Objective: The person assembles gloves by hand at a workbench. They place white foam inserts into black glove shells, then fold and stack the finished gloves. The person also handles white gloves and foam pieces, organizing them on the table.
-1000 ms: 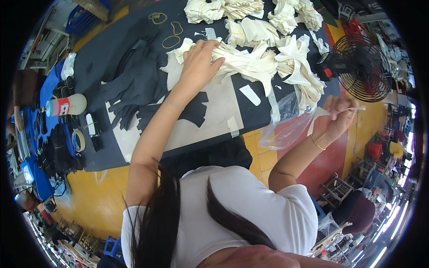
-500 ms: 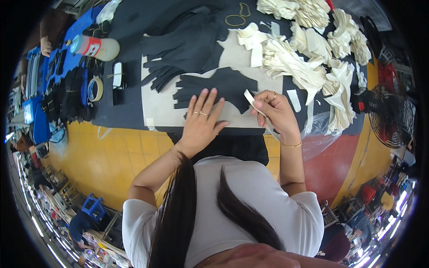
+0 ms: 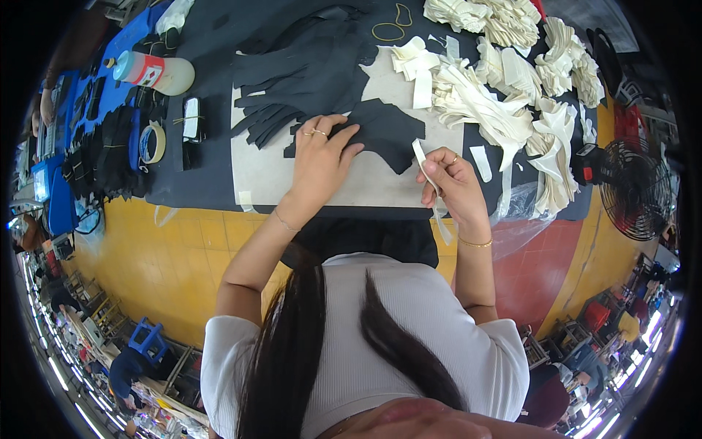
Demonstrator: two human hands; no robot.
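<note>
Along the near side of the table (image 3: 205,183), the right hand (image 3: 453,186) pinches a white strip (image 3: 419,155), while the left hand (image 3: 322,161), its grip unclear, touches a black piece (image 3: 389,132).

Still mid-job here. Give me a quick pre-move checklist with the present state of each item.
1. Left hand on the black cut fabric piece: ok, fingers bent over its left part.
2. White strip held: ok, pinched in the right hand.
3. Strip clear of the black piece: cannot tell, its tip shows close to the edge.
4. Cream fabric stacks apart from both hands: ok.
5. Clear plastic bag fully on the table: not ok, it hangs past the near edge.
</note>
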